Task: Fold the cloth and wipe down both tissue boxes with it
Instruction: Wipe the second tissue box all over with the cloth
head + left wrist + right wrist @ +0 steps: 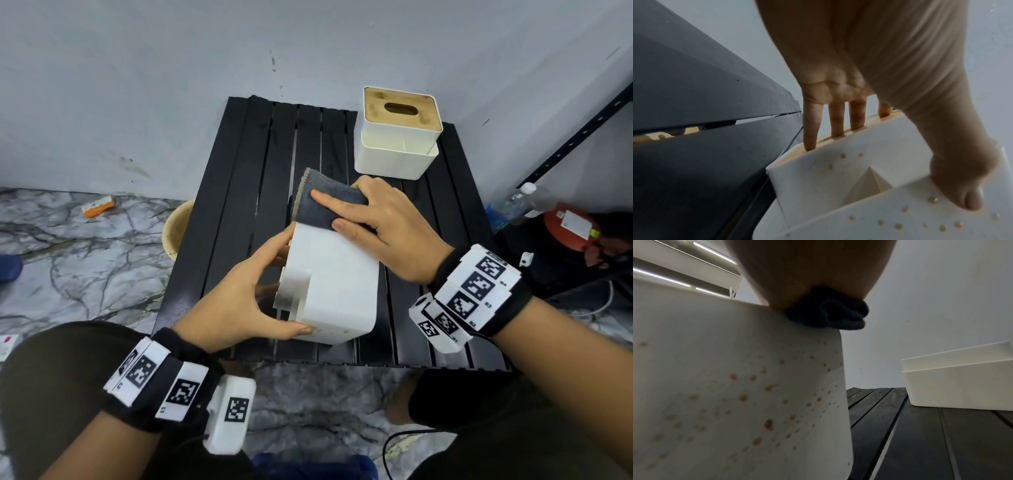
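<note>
- A black slatted table (260,192) stands against a grey wall (137,85), which is scuffed and stained.
- The marble-patterned floor (85,274) spreads to the left and near side.
- A small orange and white packet (98,206) lies on the floor, far left by the wall.
- A round beige basin (174,229) sits partly hidden under the table's left edge.
- A black perforated shelf post (575,137) slants up on the right.
- A clear plastic bottle (517,202) lies beside a red container (568,226) at the right.
</note>
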